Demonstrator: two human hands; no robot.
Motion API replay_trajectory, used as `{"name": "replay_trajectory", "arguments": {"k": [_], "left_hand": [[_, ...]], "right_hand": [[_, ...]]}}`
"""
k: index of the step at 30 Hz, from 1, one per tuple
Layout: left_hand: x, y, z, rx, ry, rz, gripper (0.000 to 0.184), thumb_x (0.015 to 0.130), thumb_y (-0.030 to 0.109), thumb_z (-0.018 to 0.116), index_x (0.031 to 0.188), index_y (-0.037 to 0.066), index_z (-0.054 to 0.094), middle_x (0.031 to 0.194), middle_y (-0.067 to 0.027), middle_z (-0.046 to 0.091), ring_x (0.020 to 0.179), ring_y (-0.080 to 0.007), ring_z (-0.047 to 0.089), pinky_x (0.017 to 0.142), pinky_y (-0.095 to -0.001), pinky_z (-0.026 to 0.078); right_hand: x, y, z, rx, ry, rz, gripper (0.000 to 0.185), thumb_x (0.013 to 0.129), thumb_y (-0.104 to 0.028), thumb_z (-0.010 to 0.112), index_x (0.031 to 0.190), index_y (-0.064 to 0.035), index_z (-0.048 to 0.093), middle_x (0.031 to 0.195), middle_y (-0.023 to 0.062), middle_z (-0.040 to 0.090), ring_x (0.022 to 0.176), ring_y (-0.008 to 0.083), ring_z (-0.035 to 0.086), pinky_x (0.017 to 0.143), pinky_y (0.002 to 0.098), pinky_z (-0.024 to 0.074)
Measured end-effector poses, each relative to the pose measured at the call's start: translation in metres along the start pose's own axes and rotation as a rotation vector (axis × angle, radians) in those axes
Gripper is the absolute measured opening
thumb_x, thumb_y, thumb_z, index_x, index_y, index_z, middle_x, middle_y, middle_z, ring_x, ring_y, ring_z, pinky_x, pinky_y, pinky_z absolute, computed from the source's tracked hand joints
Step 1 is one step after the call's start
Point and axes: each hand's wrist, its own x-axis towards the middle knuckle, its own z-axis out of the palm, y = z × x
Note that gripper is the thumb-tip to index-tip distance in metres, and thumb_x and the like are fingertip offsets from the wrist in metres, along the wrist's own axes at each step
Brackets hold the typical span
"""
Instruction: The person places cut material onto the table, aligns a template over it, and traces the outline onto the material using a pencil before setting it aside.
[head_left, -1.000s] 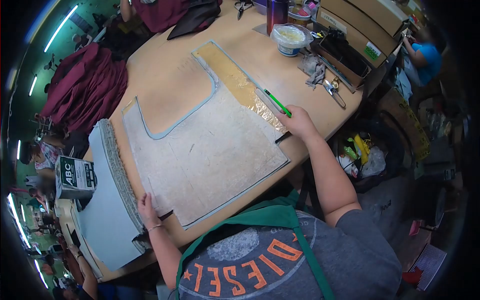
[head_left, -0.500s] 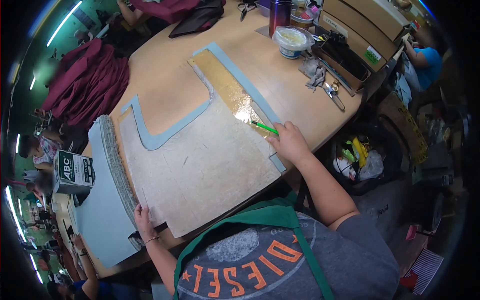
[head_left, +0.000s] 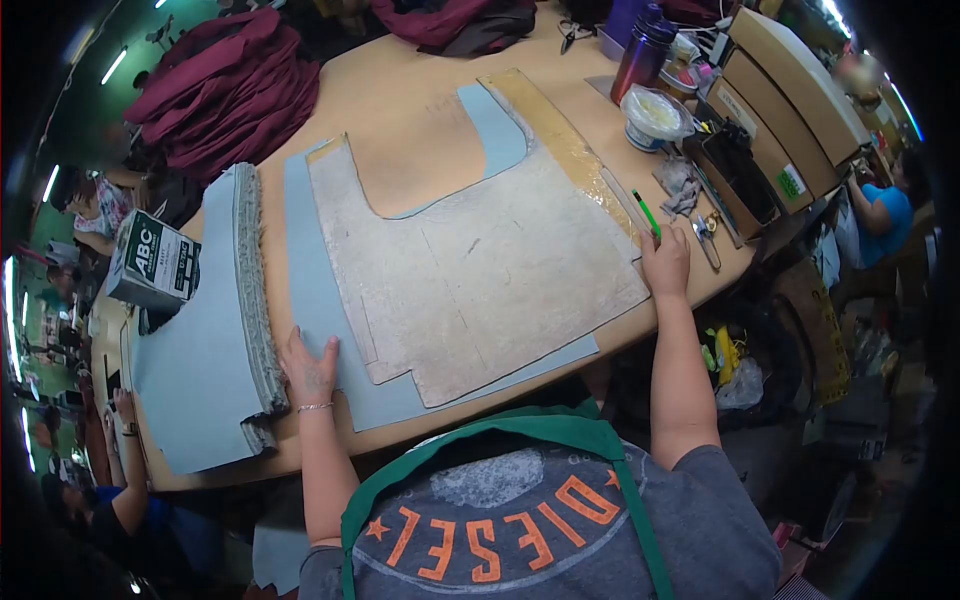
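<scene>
A large off-white pattern board (head_left: 470,270), with tape-yellow strips on its upper arms, lies over a light blue fabric sheet (head_left: 318,260). The sheet shows along the board's left side, below its lower edge and inside the upper cutout. My right hand (head_left: 667,262) is closed around a green pen (head_left: 646,212) and rests at the board's right edge. At the sheet's lower left edge is my left hand (head_left: 312,368), thumb spread from the fingers, with nothing in it. Whether its fingertips press on the sheet I cannot tell.
Left of my left hand is a thick stack of light blue pieces (head_left: 205,330) with an ABC tin (head_left: 155,262) on it. Maroon fabric (head_left: 230,90) is heaped behind. Snippers (head_left: 706,240), a rag (head_left: 680,187), a tub (head_left: 655,118), a bottle (head_left: 642,58) and boxes (head_left: 785,100) stand right.
The board has slid right over the blue sheet, baring more sheet at the left and bottom. My right hand moved right with the pen; my left hand let go of the board's edge. The view shifted.
</scene>
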Motion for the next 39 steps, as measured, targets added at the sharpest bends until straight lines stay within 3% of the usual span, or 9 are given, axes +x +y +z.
{"name": "replay_trajectory", "arguments": {"k": [2,5,11,14,16,20,27,33,39], "left_hand": [[0.001,0.007,-0.001,0.133,-0.019,-0.052,0.068,0.067,0.028,0.069,0.116,-0.007,0.039,0.1,-0.0222,0.047,0.096,-0.0317,0.047,0.083,-0.0367,0.037],[0.01,0.021,-0.005,-0.105,-0.219,-0.277,0.071,0.064,0.027,0.07,0.116,-0.008,0.037,0.089,-0.0211,0.054,0.083,-0.0307,0.053,0.072,-0.036,0.042],[0.019,0.023,-0.006,-0.083,-0.407,-0.272,0.043,0.066,0.026,0.066,0.092,-0.006,0.054,0.068,-0.0153,0.057,0.059,-0.0279,0.054,0.058,-0.0344,0.044],[0.011,0.021,0.0,-0.423,-0.338,-0.141,0.03,0.071,0.023,0.061,0.083,-0.004,0.058,0.069,-0.0107,0.058,0.058,-0.022,0.054,0.058,-0.032,0.044],[0.011,0.038,-0.01,-0.867,-0.383,-0.323,0.025,0.073,0.019,0.057,0.087,-0.002,0.058,0.076,-0.0063,0.06,0.064,-0.0157,0.055,0.06,-0.0298,0.044],[0.027,0.038,-0.039,-1.19,-0.123,-0.269,0.026,0.076,0.016,0.053,0.093,-0.004,0.057,0.088,-0.0078,0.06,0.079,-0.0144,0.054,0.071,-0.0266,0.043],[0.019,-0.12,-0.111,-1.535,0.605,-0.1,0.038,0.074,0.029,0.051,0.098,-0.001,0.055,0.097,-0.0119,0.057,0.088,-0.0223,0.055,0.078,-0.033,0.043],[-0.03,-0.172,-0.219,-1.924,0.524,-0.139,0.041,0.075,0.03,0.05,0.102,-0.001,0.053,0.097,-0.0135,0.057,0.087,-0.024,0.055,0.079,-0.0354,0.043],[-0.039,-0.158,-0.23,-2.094,0.423,-0.222,0.044,0.076,0.031,0.049,0.107,0.0,0.051,0.097,-0.015,0.057,0.086,-0.0258,0.056,0.081,-0.0378,0.043]], "right_hand": [[0.002,-0.002,0.002,-0.007,0.029,-0.035,0.021,0.075,-0.02,0.058,0.083,-0.0007,0.055,0.082,0.0169,0.051,0.081,0.0351,0.048,0.073,0.0423,0.0389],[0.0,-0.004,0.002,-0.011,0.031,-0.032,0.02,0.075,-0.02,0.058,0.082,-0.0011,0.055,0.082,0.0166,0.05,0.081,0.035,0.048,0.073,0.0421,0.0388],[0.002,-0.005,0.0,-0.005,-0.004,0.006,0.021,0.075,-0.021,0.057,0.083,-0.0008,0.054,0.082,0.017,0.051,0.082,0.0345,0.048,0.073,0.0422,0.039],[0.002,0.003,0.002,0.013,0.012,-0.011,0.022,0.076,-0.021,0.056,0.081,0.0006,0.054,0.081,0.019,0.051,0.08,0.0357,0.049,0.071,0.0429,0.0392],[0.004,0.007,0.01,0.077,0.004,0.01,0.023,0.076,-0.021,0.055,0.08,0.002,0.053,0.079,0.0208,0.052,0.078,0.0373,0.05,0.07,0.0435,0.0392],[0.007,0.014,0.014,0.162,-0.116,0.067,0.027,0.079,-0.022,0.054,0.084,0.0053,0.053,0.078,0.021,0.053,0.074,0.0343,0.05,0.067,0.0403,0.039],[0.019,0.028,0.02,0.008,-0.117,-0.096,0.034,0.081,-0.029,0.054,0.085,0.0049,0.055,0.075,0.0165,0.056,0.068,0.0275,0.053,0.062,0.0348,0.0422],[0.021,0.023,0.02,-0.108,-0.072,-0.115,0.037,0.083,-0.032,0.05,0.093,0.0034,0.056,0.083,0.0197,0.056,0.077,0.0326,0.053,0.068,0.037,0.0422],[0.034,0.016,0.025,-0.259,0.029,-0.246,0.036,0.08,-0.03,0.052,0.096,0.0013,0.057,0.091,0.0231,0.056,0.083,0.0365,0.053,0.072,0.0408,0.0421]]}}
